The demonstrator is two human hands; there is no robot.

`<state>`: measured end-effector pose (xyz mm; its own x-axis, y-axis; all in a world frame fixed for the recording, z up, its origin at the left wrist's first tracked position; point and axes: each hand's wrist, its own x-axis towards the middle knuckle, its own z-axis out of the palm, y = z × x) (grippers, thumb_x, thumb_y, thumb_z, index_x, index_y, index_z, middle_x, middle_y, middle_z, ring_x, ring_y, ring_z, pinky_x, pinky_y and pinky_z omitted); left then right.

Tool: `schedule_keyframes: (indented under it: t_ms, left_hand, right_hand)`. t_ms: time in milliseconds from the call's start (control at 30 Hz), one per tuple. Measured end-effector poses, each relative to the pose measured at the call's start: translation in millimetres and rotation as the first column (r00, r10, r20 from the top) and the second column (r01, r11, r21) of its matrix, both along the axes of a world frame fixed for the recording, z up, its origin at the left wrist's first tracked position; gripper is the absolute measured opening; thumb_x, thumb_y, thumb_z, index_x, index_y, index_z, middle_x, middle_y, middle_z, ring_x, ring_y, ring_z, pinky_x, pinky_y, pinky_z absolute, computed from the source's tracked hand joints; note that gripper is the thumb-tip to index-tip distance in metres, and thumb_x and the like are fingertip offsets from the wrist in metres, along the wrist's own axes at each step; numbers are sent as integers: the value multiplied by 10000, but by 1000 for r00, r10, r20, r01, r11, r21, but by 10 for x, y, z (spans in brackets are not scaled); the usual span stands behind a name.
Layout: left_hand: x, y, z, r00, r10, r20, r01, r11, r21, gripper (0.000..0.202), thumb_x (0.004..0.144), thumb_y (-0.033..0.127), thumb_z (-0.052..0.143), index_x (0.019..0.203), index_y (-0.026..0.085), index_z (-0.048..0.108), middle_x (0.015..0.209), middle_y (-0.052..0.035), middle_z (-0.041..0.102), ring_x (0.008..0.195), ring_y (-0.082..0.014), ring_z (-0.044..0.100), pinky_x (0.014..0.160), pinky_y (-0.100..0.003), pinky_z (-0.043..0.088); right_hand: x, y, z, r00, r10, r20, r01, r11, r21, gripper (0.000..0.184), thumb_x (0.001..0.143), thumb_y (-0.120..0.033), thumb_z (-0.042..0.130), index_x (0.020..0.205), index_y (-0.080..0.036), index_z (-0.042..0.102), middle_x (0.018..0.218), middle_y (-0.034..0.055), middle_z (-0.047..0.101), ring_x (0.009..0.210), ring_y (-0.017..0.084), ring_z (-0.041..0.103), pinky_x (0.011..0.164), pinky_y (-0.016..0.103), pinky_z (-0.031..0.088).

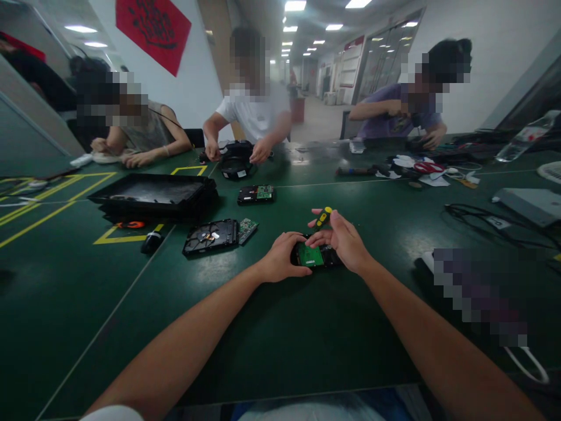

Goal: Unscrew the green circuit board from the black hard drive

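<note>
Our left hand (pixel 283 257) grips the hard drive (pixel 313 256) lying board-up on the green counter (pixel 280 333) just before us, our right hand (pixel 346 241) pinches a yellow-black screwdriver (pixel 324 217) above it, 1 opened drive (pixel 210 236) well left.

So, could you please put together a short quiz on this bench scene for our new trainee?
1. Fill in: the circuit board on the hard drive between the two hands is ____ in colour.
2. What does the right hand hold in its fingers? A) pliers B) a yellow-and-black screwdriver C) a brush
3. True or false: the left hand is lifted clear of the hard drive.
Key: 1 green; 2 B; 3 false, it grips the drive's left end.
</note>
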<state>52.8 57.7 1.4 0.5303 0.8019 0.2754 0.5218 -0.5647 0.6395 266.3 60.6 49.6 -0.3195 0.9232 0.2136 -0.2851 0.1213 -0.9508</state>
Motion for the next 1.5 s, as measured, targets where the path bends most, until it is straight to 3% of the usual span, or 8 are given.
schedule_keyframes:
  t_ms: [333,600,833,967,1133,1267,1500]
  left_hand:
    - [-1,14,-20,1000,-4,-19,4,1000,-2,791,682,516,901,1340,242,556,1410,-133,562,1349,-354,521,1187,-575,368]
    - [-5,10,-26,1000,7,-20,-7,1000,-25,810,677,513,904,1362,259,552,1426,-132,561,1368,-366,513,1228,-620,292]
    - [1,8,-22,1000,4,-19,-4,1000,-6,815,676,514,904,1357,228,559,1416,-147,564,1353,-368,519,1197,-594,353]
    - [3,8,-16,1000,4,-16,-4,1000,-1,803,670,502,910,1350,252,563,1408,-133,574,1341,-369,529,1187,-594,362]
    - [5,3,-12,1000,6,-4,-6,1000,-8,814,662,501,914,1354,257,563,1415,-133,572,1352,-373,523,1192,-605,351]
    - [4,-2,-17,1000,8,-10,-9,1000,-10,807,672,499,912,1354,255,557,1421,-138,565,1364,-370,515,1215,-612,322]
    - [-4,11,-27,1000,2,-18,-2,1000,2,812,674,515,907,1352,241,554,1419,-140,559,1347,-364,523,1190,-583,371]
  right_hand:
    - [16,-41,105,995,46,-89,-55,993,-100,342,959,-539,651,1038,-210,604,1128,83,741,766,159,753,582,241,556]
    - [35,8,93,992,67,-106,-83,984,-155,489,1000,-626,496,1204,-213,660,1045,71,717,728,163,737,569,267,559]
    - [38,-15,114,994,72,-80,-82,990,-117,375,970,-548,605,1088,-199,672,1084,74,723,659,133,698,494,235,487]
    - [41,-17,116,996,50,-69,-58,992,-109,336,952,-541,638,1013,-211,629,1131,84,742,695,147,710,524,248,497]
    - [49,-2,126,996,35,-87,-47,989,-142,479,979,-642,514,1155,-217,651,1056,86,749,703,172,719,598,301,544]
    - [46,-12,133,997,40,-66,-49,988,-143,480,982,-624,528,1204,-226,677,1052,72,728,656,147,688,544,278,509]
    - [31,-24,120,997,38,-63,-45,993,-111,407,963,-576,608,1093,-200,695,1062,73,717,670,133,671,527,255,487]
